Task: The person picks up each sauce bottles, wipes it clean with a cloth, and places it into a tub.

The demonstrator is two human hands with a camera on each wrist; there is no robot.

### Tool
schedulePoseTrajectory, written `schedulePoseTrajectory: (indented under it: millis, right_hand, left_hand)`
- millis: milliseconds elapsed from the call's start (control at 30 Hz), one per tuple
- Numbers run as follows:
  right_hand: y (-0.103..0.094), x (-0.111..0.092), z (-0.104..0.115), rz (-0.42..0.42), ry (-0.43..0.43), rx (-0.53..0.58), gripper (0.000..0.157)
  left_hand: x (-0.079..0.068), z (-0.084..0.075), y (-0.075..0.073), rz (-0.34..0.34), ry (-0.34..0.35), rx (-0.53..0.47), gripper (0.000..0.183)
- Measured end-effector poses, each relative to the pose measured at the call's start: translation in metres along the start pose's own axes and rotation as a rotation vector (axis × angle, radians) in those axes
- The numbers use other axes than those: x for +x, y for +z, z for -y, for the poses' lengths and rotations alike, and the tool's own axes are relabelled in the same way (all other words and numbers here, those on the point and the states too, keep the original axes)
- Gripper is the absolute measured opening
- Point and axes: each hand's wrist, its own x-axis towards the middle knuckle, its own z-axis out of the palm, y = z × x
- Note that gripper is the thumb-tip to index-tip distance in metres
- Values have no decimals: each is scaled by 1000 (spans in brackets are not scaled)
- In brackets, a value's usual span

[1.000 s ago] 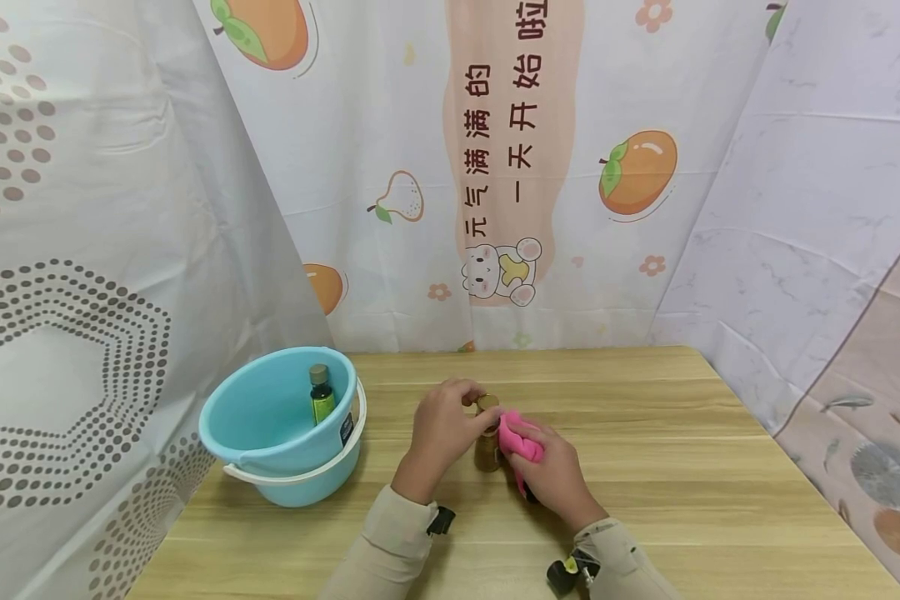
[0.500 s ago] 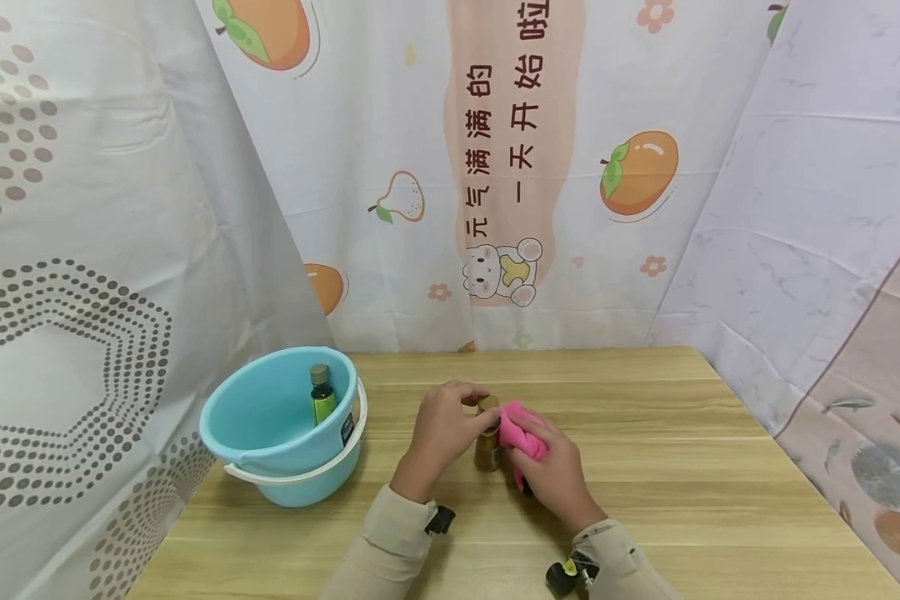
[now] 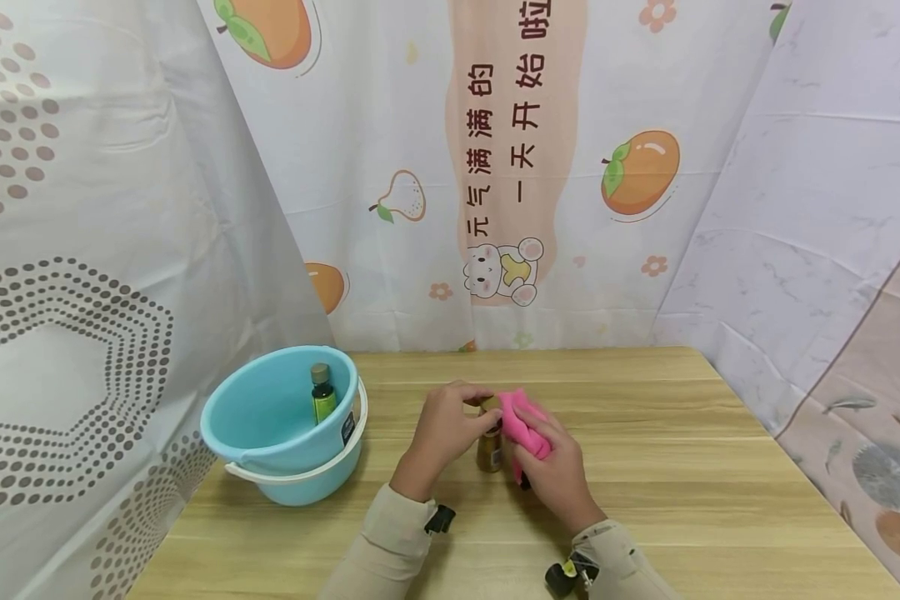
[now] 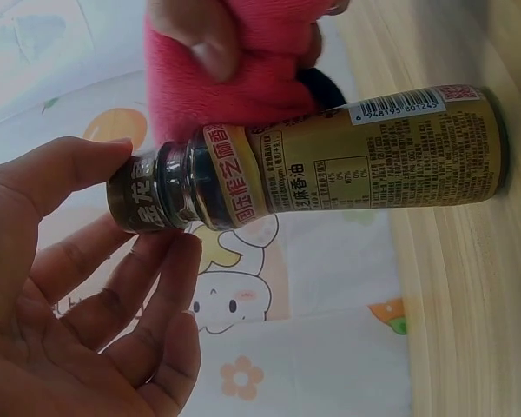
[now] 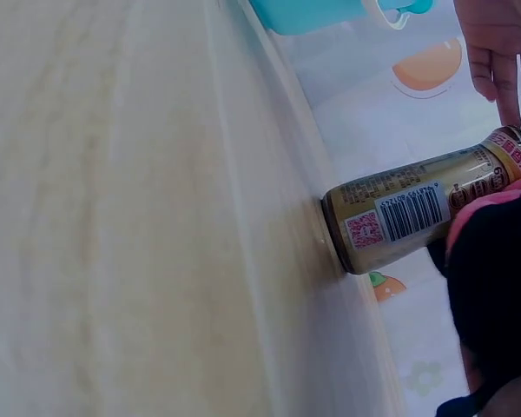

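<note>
A sesame oil bottle [image 3: 489,454] with a gold label stands upright on the table between my hands. My left hand [image 3: 441,429] pinches its dark cap [image 4: 139,195] between thumb and fingers. In my right hand [image 3: 562,475] is a bunched pink cloth [image 3: 523,429], held against the right side of the bottle's neck. Under the cloth in the left wrist view, a black piece [image 4: 321,89] shows, its kind unclear. The right wrist view shows the bottle's barcode [image 5: 412,211] and its base on the wood; a dark shape [image 5: 504,287] hides much of the cloth there.
On the left of the wooden table [image 3: 682,467] stands a light blue bucket [image 3: 270,467] with a white handle. A second bottle [image 3: 322,400], with a green-yellow label, leans inside it. Printed curtains [image 3: 390,275] hang behind the table and along both sides.
My right hand has slid the pink cloth slightly upward along the bottle, toward its cap. The left hand stays on the cap, and the bottle keeps its place.
</note>
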Motion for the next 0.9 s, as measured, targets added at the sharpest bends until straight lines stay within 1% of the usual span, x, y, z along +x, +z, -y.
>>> schedulePoseTrajectory:
  millis: [267, 500, 667, 767, 900]
  right_hand:
    - [0, 0, -3, 57, 81, -80, 51]
    - [1, 0, -6, 129, 184, -164, 52]
    - [1, -1, -7, 148, 204, -207, 51]
    - [1, -1, -7, 151, 207, -236, 51]
    - [1, -1, -7, 153, 207, -250, 52]
  left_hand:
    - [1, 2, 1, 15, -12, -14, 27]
    - [1, 3, 0, 30, -26, -5, 27]
    - [0, 1, -1, 41, -27, 8, 28]
    - [0, 0, -1, 16, -28, 70, 33]
    - [0, -1, 1, -53, -51, 197, 47]
